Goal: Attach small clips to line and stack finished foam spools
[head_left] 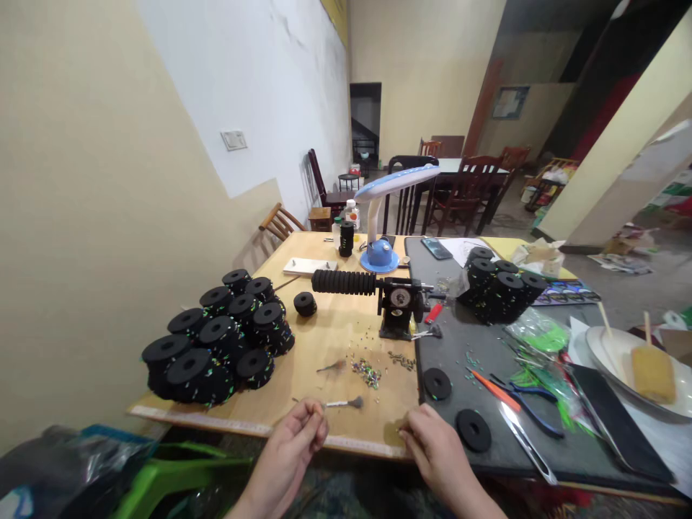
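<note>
My left hand (300, 432) is at the near edge of the wooden table (329, 339), its fingers pinched together on something too small to name. My right hand (432, 443) rests at the table edge, fingers curled down against the wood by a few tiny beads. A small binder clip with a wire (346, 404) lies just beyond my left hand. Scattered coloured beads (367, 371) lie ahead. A black winding machine (397, 306) with a row of foam spools on its shaft (343, 281) stands at mid-table.
A big heap of black foam spools (216, 342) fills the left side, another pile (500, 285) sits at the right on a grey mat (486, 404). Flat black discs (437, 383), pliers (533, 404), tweezers (527, 447), green line (538, 335), a blue lamp (381, 252) and a plate (605, 349) with food are also here.
</note>
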A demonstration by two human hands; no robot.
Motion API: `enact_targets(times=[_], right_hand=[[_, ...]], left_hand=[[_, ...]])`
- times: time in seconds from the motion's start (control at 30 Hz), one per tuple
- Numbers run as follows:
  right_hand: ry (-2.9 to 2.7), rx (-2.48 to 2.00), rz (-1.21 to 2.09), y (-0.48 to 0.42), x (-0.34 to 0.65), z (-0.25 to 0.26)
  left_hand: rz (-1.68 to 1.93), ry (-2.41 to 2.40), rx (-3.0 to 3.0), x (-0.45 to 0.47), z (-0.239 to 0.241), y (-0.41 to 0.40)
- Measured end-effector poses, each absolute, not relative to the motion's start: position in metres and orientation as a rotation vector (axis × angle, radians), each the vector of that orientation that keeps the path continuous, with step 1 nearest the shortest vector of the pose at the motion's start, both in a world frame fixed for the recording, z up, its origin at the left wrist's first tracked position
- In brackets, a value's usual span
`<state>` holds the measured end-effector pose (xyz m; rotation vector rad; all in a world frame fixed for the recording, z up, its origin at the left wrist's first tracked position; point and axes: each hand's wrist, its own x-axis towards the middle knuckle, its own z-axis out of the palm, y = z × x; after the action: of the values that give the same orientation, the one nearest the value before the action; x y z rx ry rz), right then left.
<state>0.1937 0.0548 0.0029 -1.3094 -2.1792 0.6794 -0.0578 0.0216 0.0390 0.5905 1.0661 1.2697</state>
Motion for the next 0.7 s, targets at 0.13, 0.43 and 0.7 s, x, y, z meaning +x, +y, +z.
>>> enact_targets(times=[0.13,0.43,0.7], right_hand=[[-2.252,-1.358,0.602,0.058,0.200,0.000],[-2.295,-1.286,0.410,0.054,0.195,-0.008],[-1.805,-1.239,0.404,0.035,0.215,0.006]], left_hand=[[1.301,1.068,0.579,-0.061,0.039,0.020],[1.247,1.005,0.595,-0.026,0.060,0.012],[1.193,1.074,0.788,-0.012,0.061,0.007]])
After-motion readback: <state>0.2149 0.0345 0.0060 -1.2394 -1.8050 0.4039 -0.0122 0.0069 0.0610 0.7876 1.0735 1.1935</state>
